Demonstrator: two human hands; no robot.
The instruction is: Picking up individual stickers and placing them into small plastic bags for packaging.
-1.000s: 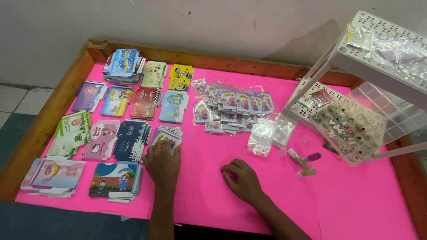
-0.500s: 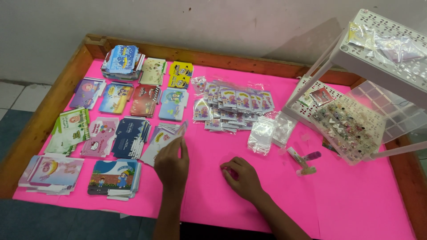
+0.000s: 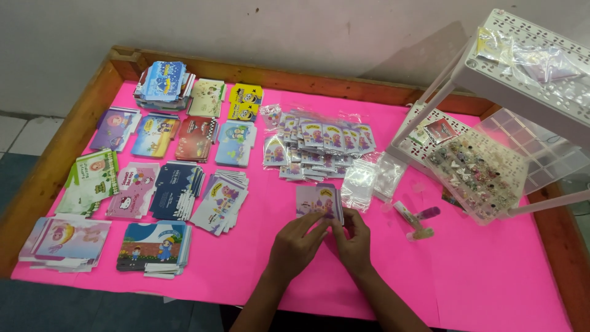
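Lifted from the stack left of the hands, a purple card [image 3: 318, 201] is now pinched by left hand [image 3: 296, 244] and right hand [image 3: 353, 241] together above the pink table [image 3: 491, 270], packets just beyond.

Two bare forearms enter frame from bottom edge. No sleeves in view, no cuffs. Left hand [image 3: 295, 243] and right hand [image 3: 353, 240] both bare: no gloves, no rings visible, no watch, no bracelet or band on either wrist. Fingers slender, nails short and unpainted as far as view shows. Upper arms, shoulders and clothing cut off below frame, so nothing worn can be told. Only hands, wrists and forearms visible.
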